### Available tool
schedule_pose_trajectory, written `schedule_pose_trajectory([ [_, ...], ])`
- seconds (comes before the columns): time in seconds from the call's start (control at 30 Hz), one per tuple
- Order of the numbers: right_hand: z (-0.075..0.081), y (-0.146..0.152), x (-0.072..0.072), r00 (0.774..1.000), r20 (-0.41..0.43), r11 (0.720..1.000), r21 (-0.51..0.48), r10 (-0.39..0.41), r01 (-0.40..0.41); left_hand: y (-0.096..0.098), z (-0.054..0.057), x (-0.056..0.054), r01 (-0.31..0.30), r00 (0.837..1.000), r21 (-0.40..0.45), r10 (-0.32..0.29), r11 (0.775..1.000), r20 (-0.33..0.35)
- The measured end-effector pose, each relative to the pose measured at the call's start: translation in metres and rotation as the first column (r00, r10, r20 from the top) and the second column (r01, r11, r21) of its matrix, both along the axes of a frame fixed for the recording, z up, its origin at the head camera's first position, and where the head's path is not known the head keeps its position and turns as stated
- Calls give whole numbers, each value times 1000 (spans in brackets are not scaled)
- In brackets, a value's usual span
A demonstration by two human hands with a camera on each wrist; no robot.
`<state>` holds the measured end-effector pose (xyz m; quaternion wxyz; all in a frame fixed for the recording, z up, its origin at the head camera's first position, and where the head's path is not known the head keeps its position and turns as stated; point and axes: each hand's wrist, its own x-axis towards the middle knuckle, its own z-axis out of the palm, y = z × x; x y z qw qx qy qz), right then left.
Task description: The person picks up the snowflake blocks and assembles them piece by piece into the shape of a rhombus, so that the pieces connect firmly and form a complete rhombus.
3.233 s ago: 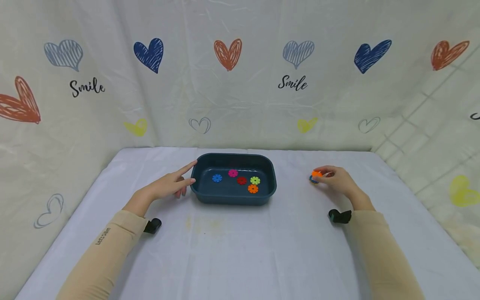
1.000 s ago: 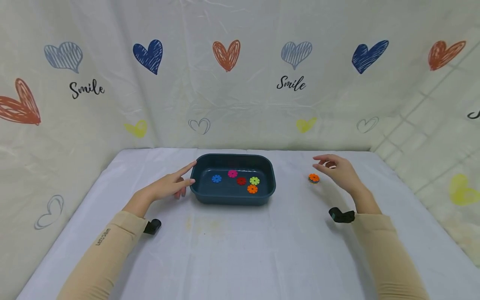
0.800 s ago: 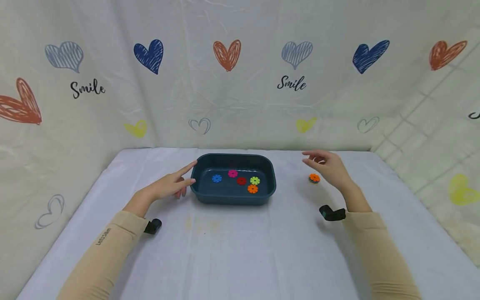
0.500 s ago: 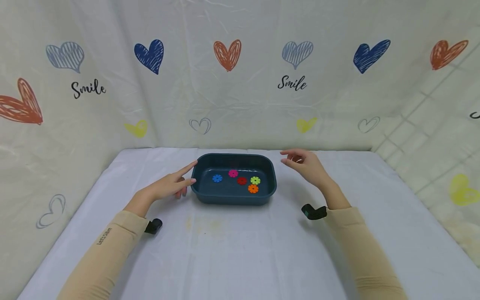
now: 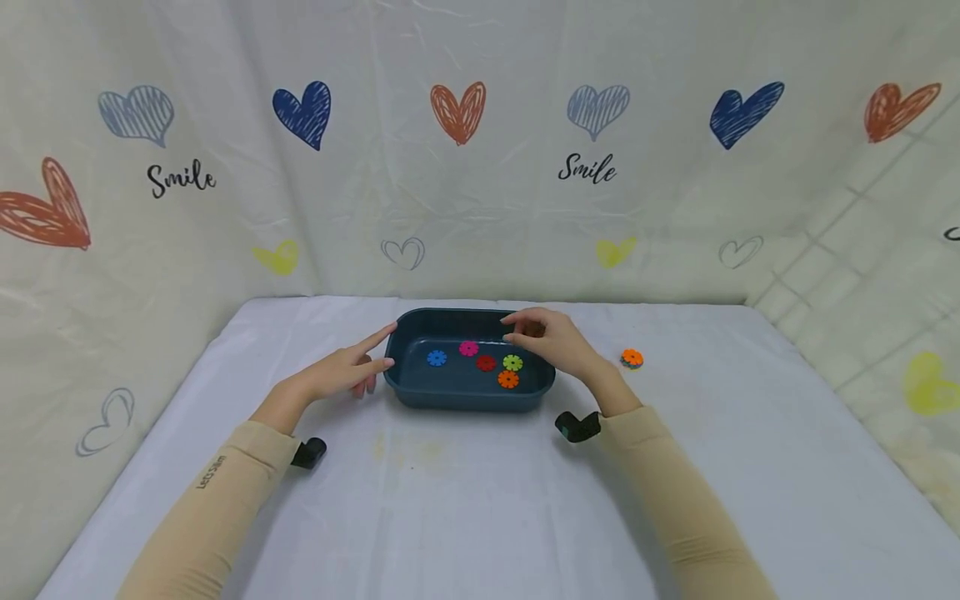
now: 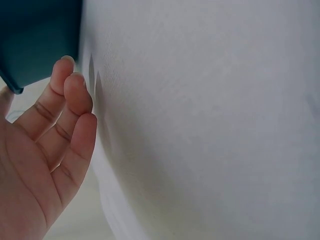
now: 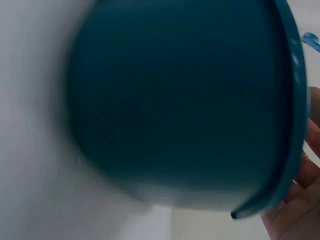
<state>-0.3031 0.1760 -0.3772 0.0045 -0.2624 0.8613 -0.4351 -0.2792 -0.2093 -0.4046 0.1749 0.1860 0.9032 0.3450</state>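
Note:
A dark teal plastic tub [image 5: 465, 401] stands on the table with several flower-shaped plastic discs lying loose inside: blue [image 5: 437, 358], pink [image 5: 468, 348], red [image 5: 486, 363], yellow-green [image 5: 512, 362] and orange [image 5: 508, 380]. My left hand [image 5: 333, 372] rests at the tub's left end, index finger and thumb stretched to its rim. Over the right part of the tub hovers my right hand [image 5: 553, 340], thumb and fingers loosely bent and apart, with nothing seen between them. In the right wrist view the tub's wall [image 7: 190, 110] hides part of that hand. A small stack of discs [image 5: 632, 358], orange on top, lies right of the tub.
White cloth covers the table [image 5: 465, 517]. Behind it hangs a pale curtain [image 5: 510, 200] printed with hearts and "Smile". A black wrist camera [image 5: 577, 427] sits under the right wrist, another black camera [image 5: 309, 453] by the left.
My right hand has let go of the disc stack, lifted, and swung left until it is over the tub. The stack stays on the table. My left hand has kept its place.

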Motion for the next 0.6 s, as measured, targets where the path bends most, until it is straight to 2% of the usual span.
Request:
schedule_pose_trajectory([
  [0.13,-1,-13,-4,999,-13,994,95,46,-45,0,1,0,-8,1000,1,8,1000,1],
  [0.3,-3,-26,-8,997,17,971,228,73,-75,1,2,0,-3,1000,-3,3,1000,-2],
  [0.6,-4,-42,-11,993,88,891,440,78,-109,1,2,2,-2,1000,-5,2,1000,-3],
])
